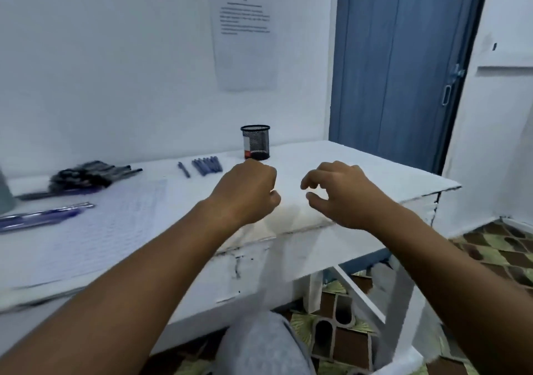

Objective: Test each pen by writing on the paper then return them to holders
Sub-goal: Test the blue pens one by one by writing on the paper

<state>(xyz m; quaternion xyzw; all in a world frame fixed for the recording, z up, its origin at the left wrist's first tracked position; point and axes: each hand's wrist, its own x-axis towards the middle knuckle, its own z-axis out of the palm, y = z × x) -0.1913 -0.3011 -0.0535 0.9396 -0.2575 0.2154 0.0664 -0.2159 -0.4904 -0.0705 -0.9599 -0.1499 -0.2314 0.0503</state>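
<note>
A black mesh pen holder (255, 142) stands at the back of the white table (360, 172), by the wall. Just left of it lie a row of blue pens (207, 165) and a single pen (184, 170). A heap of black pens (86, 174) lies farther left, and more blue pens (43, 216) rest on the lined paper (101, 230). My left hand (245, 196) hovers in front of the holder with curled fingers, holding nothing that I can see. My right hand (337, 194) hangs beside it, fingers loosely bent and empty.
A grey object (4, 196) sits at the far left edge. A printed sheet (245, 43) hangs on the wall above the holder. A blue door (398, 71) stands to the right. The table's right edge drops to a patterned tile floor (504, 247).
</note>
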